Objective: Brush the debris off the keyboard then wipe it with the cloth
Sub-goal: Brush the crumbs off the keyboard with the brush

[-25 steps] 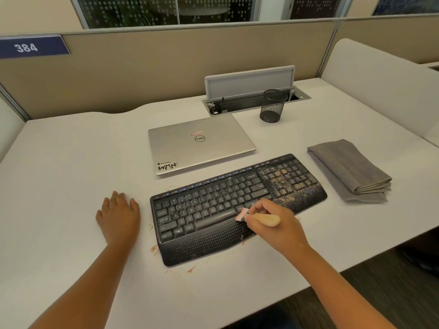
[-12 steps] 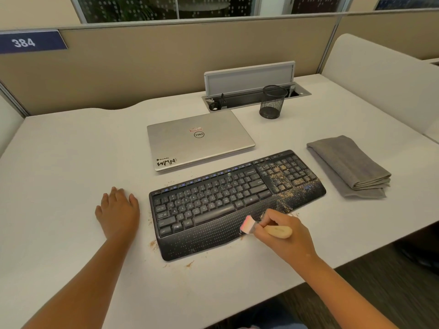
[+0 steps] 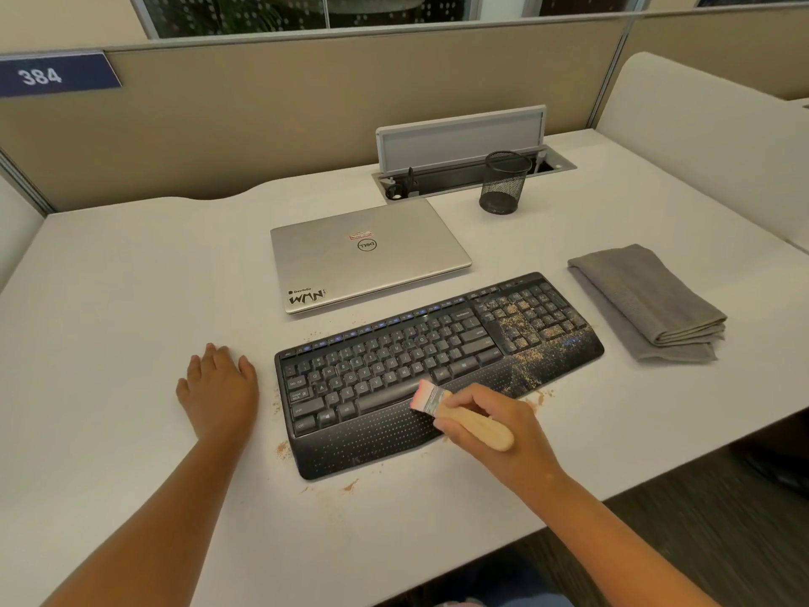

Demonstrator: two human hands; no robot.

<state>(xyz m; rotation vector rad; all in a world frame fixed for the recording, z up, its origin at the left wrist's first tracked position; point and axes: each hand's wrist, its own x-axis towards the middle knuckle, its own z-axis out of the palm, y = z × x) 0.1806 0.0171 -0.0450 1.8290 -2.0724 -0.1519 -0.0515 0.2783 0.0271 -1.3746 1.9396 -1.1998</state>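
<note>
Gripping a small wooden-handled brush [image 3: 464, 414] with curled fingers, the right hand [image 3: 490, 424] hovers over the palm rest of the black crumb-strewn keyboard [image 3: 394, 370], bristles by the space bar. The left hand [image 3: 219, 387] lies flat, fingers relaxed, on the white desk [image 3: 131, 300] beside it. A folded grey cloth [image 3: 643, 300] sits just right of the keyboard.

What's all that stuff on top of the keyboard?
Brown crumbs lie on the number keys of the keyboard. A brush in the right hand touches it too. That hand hides a bit.
</note>
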